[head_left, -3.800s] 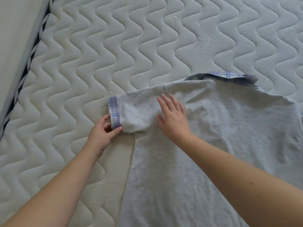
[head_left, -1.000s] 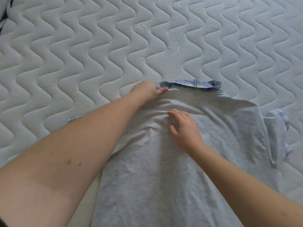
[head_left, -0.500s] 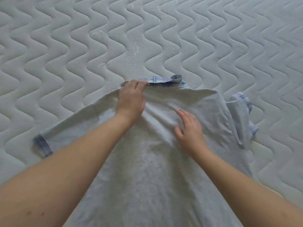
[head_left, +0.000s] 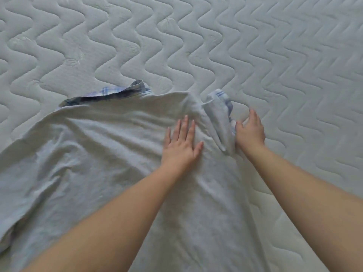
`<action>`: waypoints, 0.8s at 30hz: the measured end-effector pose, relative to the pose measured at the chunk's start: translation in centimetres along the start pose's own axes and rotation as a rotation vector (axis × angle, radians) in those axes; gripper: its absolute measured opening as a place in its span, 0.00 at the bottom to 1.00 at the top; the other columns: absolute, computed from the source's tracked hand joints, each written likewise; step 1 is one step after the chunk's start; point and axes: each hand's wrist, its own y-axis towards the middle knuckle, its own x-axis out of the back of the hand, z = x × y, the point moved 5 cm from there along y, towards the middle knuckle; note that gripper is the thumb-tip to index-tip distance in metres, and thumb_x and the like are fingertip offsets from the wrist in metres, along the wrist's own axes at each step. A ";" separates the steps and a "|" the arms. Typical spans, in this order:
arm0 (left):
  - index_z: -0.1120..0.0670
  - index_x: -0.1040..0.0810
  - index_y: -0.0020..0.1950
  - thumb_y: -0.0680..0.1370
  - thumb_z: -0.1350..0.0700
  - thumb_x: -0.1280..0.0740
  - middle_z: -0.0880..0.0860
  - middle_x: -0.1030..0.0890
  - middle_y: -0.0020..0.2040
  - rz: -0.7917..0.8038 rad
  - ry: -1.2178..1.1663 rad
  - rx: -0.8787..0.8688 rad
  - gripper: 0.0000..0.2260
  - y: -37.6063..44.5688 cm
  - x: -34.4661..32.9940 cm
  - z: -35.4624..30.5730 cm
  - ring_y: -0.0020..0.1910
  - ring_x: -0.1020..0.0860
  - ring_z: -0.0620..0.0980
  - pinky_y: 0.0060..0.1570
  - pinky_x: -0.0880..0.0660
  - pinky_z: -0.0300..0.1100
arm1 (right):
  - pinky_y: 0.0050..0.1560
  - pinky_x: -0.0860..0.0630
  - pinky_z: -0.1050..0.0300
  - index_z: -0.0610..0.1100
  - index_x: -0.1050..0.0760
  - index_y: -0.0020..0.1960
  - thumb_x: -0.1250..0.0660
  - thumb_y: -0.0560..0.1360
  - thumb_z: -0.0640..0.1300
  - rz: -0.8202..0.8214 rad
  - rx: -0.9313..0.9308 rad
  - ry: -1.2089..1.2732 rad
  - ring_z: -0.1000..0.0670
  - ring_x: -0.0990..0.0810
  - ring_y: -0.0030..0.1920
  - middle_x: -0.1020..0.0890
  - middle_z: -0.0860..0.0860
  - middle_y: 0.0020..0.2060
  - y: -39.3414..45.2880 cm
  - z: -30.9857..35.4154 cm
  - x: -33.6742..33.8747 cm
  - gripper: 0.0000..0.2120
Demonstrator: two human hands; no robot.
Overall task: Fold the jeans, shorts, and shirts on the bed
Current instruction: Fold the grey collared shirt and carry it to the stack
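Note:
A light grey shirt (head_left: 94,154) lies spread on the bed with its back up, and its blue plaid collar (head_left: 106,94) points away from me. My left hand (head_left: 181,146) presses flat on the cloth near the right shoulder, fingers spread. The right sleeve (head_left: 219,116), with a blue plaid cuff, is crumpled and folded over itself at the shirt's right edge. Just right of that sleeve, my right hand (head_left: 250,132) has its fingers curled and its thumb against the cloth. Whether it grips the sleeve is unclear. The left sleeve runs out of view at the lower left.
The shirt lies on a white mattress (head_left: 255,55) quilted in wavy lines, which fills the view on all sides. Bare mattress lies beyond the collar and to the right of my right hand.
My left hand left the collar and moved right to press near the right shoulder. My right hand moved off the shirt's back to the crumpled right sleeve. The view shifted right.

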 end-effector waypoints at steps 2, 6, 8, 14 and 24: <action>0.49 0.61 0.80 0.80 0.37 0.59 0.51 0.63 0.80 -0.019 0.066 0.043 0.31 0.2 -1.3 -0.5 0.78 0.63 0.48 0.75 0.65 0.53 | 0.69 0.38 0.48 0.44 0.37 0.75 0.38 0.79 0.50 0.027 -0.010 -0.079 0.40 0.35 0.71 0.33 0.41 0.72 1.2 -0.7 -0.4 0.27; 0.50 0.56 0.80 0.79 0.38 0.57 0.51 0.56 0.81 -0.137 0.094 0.055 0.32 -0.1 -2.2 -0.4 0.79 0.57 0.48 0.76 0.59 0.55 | 0.63 0.32 0.49 0.46 0.28 0.66 0.32 0.74 0.56 0.051 0.039 -0.001 0.40 0.28 0.64 0.25 0.43 0.63 1.7 -0.9 -1.4 0.24; 0.50 0.55 0.80 0.79 0.39 0.55 0.51 0.54 0.81 -0.155 0.095 0.038 0.32 -0.1 -2.2 -0.4 0.79 0.55 0.48 0.76 0.57 0.55 | 0.56 0.29 0.51 0.45 0.26 0.62 0.29 0.73 0.54 0.146 0.074 0.087 0.42 0.23 0.60 0.20 0.45 0.59 1.3 -1.1 -1.9 0.21; 0.52 0.63 0.79 0.79 0.37 0.56 0.49 0.58 0.80 -0.162 0.081 0.040 0.34 -0.2 -2.0 -0.2 0.79 0.57 0.46 0.76 0.59 0.51 | 0.39 0.41 0.55 0.44 0.28 0.48 0.33 0.78 0.48 0.070 0.129 0.136 0.46 0.27 0.44 0.24 0.48 0.42 -0.6 -4.2 0.3 0.08; 0.53 0.49 0.80 0.78 0.40 0.53 0.54 0.48 0.80 -0.128 0.107 0.063 0.32 0.0 -2.1 -0.2 0.79 0.50 0.52 0.76 0.56 0.52 | 0.42 0.34 0.55 0.45 0.25 0.49 0.32 0.76 0.50 0.271 -0.140 -0.016 0.40 0.21 0.51 0.19 0.44 0.46 -4.0 -13.0 2.2 0.09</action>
